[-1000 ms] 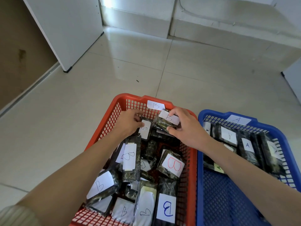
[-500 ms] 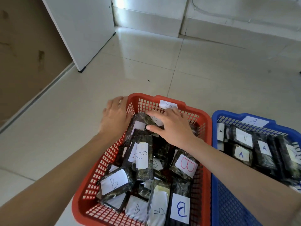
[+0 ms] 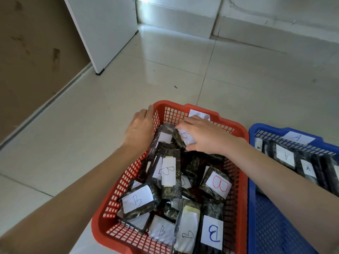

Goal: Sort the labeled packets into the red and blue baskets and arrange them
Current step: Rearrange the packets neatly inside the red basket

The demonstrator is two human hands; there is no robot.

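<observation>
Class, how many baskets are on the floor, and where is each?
2. The red basket is in the middle foreground; the blue basket stands right of it, partly cut off by the frame.

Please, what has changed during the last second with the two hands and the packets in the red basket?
The left hand came out of the red basket and now rests outside, against its far left corner. The right hand brought its B packet down among the far packets and still grips it. The other packets and the blue basket stayed as they were.
</observation>
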